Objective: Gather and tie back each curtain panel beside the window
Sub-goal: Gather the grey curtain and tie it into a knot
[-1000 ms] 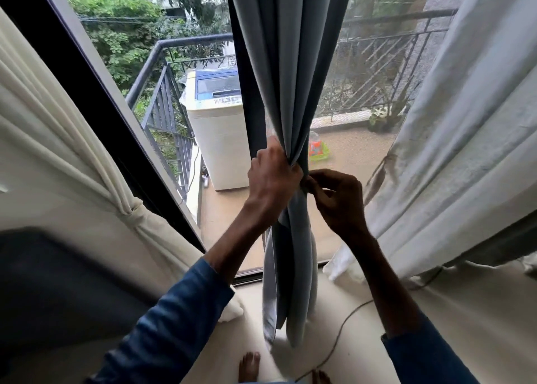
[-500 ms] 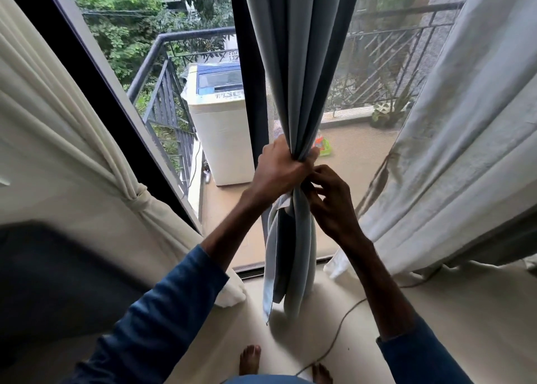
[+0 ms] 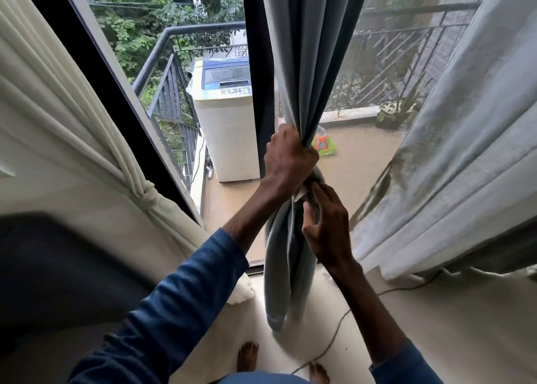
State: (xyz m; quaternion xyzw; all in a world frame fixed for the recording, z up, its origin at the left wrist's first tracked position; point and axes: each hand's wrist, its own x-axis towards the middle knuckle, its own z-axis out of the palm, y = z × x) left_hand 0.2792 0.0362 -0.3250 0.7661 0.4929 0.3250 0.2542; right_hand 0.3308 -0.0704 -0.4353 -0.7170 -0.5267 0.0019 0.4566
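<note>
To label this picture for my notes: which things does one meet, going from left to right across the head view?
cream tied curtain → washing machine → left hand gripping the grey curtain → potted plant → pale curtain

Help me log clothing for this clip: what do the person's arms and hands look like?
Both arms wear dark blue long sleeves of finely textured fabric. The left sleeve and right sleeve stop well short of the wrists. The left hand and right hand are bare, with no gloves, rings or watch showing.
</note>
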